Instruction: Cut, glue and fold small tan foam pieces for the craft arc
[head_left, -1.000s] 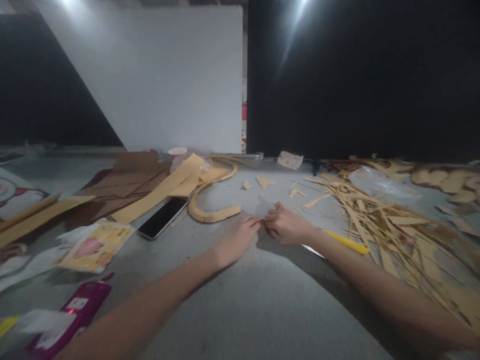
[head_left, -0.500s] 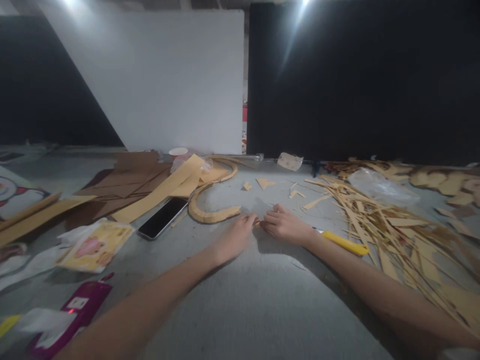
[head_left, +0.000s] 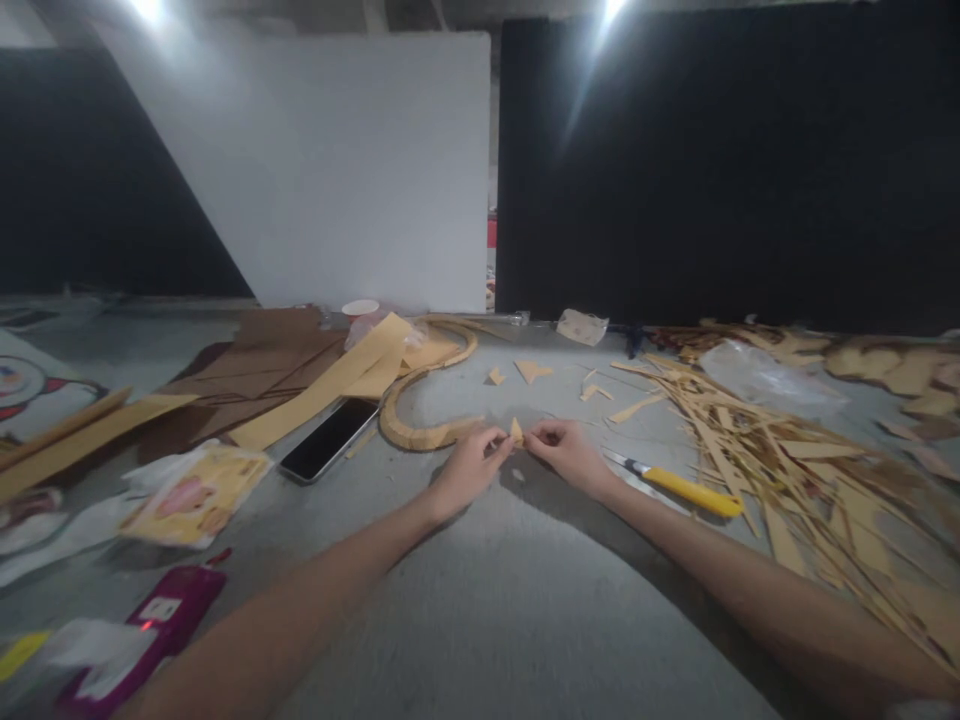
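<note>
Between my two hands is a small tan piece (head_left: 517,431), its pointed tip upward. The fingers of my left hand (head_left: 474,462) pinch its left side, and my right hand (head_left: 568,452) pinches it from the right. Just left of my left hand lies the end of an S-shaped tan strip (head_left: 405,436), built up along a curve on the grey table (head_left: 480,610). To the right of my right hand rests a yellow utility knife (head_left: 694,491) with its blade pointing toward the hand.
A phone (head_left: 330,440), brown sheets (head_left: 262,350) and a tissue pack (head_left: 199,495) lie on the left. Nearer is a purple device (head_left: 176,610) with a red light. Tan offcuts (head_left: 750,450) heap up on the right. Small scraps (head_left: 531,371) lie beyond my hands.
My fingers have lifted and turned the small tan piece, so its pointed tip now shows between them. My right hand has rolled slightly, showing the thumb side. The view has tilted a little.
</note>
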